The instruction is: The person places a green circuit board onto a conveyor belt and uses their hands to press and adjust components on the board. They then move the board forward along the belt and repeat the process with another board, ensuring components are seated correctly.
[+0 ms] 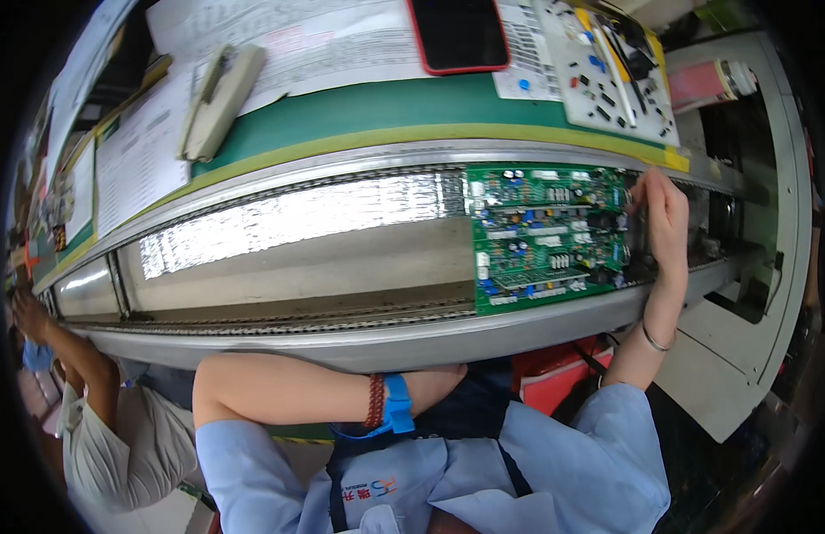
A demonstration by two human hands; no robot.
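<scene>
A green circuit board [528, 240], crowded with small white, blue and black parts, lies across the two rails of a conveyor in front of me. At its right edge is my right hand [659, 209], reaching in from the lower right with the fingers bent down and drawn together. Whatever lies between those fingertips is hidden. My left hand [436, 388] rests close to my body, below the near rail, with a blue wrist strap [397, 405] at its wrist. Its fingers are mostly hidden.
Beyond the far rail [341, 165] lie a stapler [221, 102], papers [328, 53], a red-edged phone [460, 34] and a white tray [577, 111] with loose components. A pink bottle [702, 84] is at right. Another person's arm [79, 356] reaches in at far left.
</scene>
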